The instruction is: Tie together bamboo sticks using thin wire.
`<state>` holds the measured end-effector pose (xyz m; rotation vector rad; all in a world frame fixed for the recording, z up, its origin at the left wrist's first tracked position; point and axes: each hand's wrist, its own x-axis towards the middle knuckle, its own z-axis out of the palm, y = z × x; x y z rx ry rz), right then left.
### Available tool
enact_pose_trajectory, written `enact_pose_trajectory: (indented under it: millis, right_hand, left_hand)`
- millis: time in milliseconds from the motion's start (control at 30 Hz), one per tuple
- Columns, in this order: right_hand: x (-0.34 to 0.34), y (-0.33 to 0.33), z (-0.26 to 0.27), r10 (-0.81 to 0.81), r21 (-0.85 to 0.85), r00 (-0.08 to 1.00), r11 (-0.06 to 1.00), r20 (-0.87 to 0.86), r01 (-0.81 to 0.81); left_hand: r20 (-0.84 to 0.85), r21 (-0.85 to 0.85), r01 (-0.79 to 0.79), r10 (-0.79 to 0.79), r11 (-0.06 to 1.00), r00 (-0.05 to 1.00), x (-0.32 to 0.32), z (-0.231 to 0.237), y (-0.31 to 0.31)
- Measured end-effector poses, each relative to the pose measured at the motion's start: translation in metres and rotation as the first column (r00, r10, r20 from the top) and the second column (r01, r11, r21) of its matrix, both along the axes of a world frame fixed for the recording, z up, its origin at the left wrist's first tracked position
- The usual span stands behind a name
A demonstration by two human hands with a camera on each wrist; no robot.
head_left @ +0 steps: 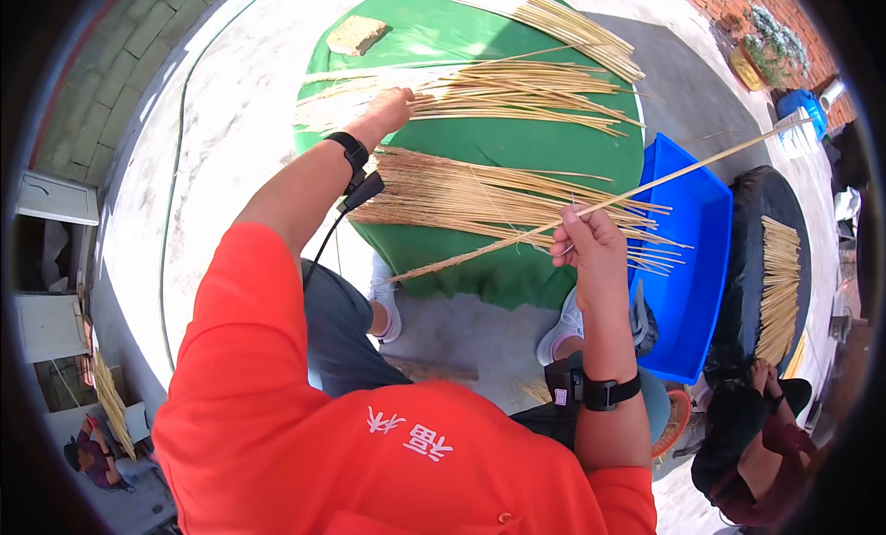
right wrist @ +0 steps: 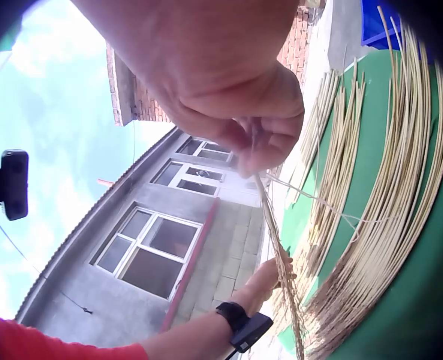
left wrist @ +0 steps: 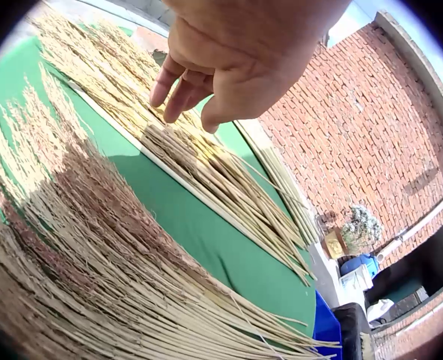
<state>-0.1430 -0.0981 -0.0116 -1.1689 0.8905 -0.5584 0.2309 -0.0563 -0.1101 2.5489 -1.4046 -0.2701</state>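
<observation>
The right hand (head_left: 595,249) pinches one long straw-coloured stalk (head_left: 683,173) that slants over the table's near edge; a thin string (right wrist: 311,196) trails from the same fingers. In the right wrist view, the stalk's feathery end (right wrist: 283,281) hangs below the hand (right wrist: 240,97). The left hand (head_left: 388,112) is over the middle bundle of stalks (head_left: 526,90), its fingers loosely bent and pointing down in the left wrist view, where the hand (left wrist: 244,67) shows nothing between thumb and fingers. Nearer the body lies a second bundle (head_left: 443,189) with reddish-brown heads.
A green cloth (head_left: 517,147) covers the round table. On it are a rough stone (head_left: 356,36) and a far bundle of pale stalks (head_left: 554,23). A blue bin (head_left: 688,258) stands at the right, beside a black round surface (head_left: 738,286) with cut stalks and another person (head_left: 766,443).
</observation>
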Motion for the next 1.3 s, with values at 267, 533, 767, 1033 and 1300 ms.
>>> enact_pose_trajectory:
  millis: [267,533,767,1033,1300]
  right_hand:
    - [-0.007,-0.010,-0.007,-0.088,0.045,0.990,0.995,-0.108,0.093]
    - [0.000,-0.006,-0.008,-0.067,0.064,0.987,0.995,-0.149,0.077]
    - [0.002,-0.002,-0.008,-0.037,0.091,0.986,0.994,-0.162,0.053]
    - [0.005,-0.001,-0.008,-0.037,0.097,0.985,0.994,-0.171,0.055]
    - [0.006,0.001,-0.008,-0.030,0.094,0.987,0.995,-0.158,0.045]
  left_hand:
    - [0.106,-0.060,-0.140,0.145,0.988,0.984,0.057,-0.051,-0.044]
    - [0.061,-0.329,-0.115,0.143,0.937,0.988,0.060,-0.059,-0.040]
    - [0.120,-0.345,-0.220,0.276,0.912,0.954,0.100,-0.032,-0.056]
    - [0.465,-0.219,0.175,-0.055,0.960,0.884,0.045,-0.067,-0.075]
    - [0.478,0.014,0.308,-0.276,0.951,0.834,-0.021,-0.089,-0.065]
